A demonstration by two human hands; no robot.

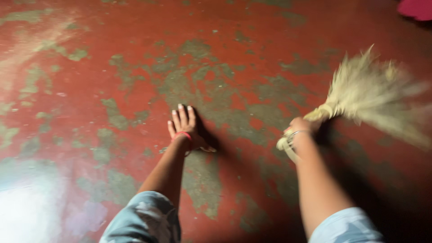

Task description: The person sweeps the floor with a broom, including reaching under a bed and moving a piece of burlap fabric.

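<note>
Head view, looking down at a worn red-painted concrete floor (112, 27) whose paint has flaked away in grey-green patches, densest through the middle of the floor.

The left hand (183, 126) lies flat on the floor near its middle, palm down, fingers spread and pointing away from the person; its grip is released and holds nothing. A red band (182, 134) circles the left wrist. The forearm runs back toward the near edge of the floor, ending in a pale blue patterned sleeve (146, 218).

The right hand (300, 128) is clenched around the bound neck of a short pale straw hand broom (373, 96). The broom's bristles fan out toward the far right of the floor and are blurred, so whether their tips touch the floor cannot be told. The pale stub of the handle juts out just below the fist, on its left side. A thin metal bangle (299, 132) sits at the right wrist. A second pale blue sleeve (346, 227) shows at the near right edge.

The two hands are well apart, with dark shadow on the floor beside each arm. A pink object (416, 8), cut by the frame, lies at the far right corner.
</note>
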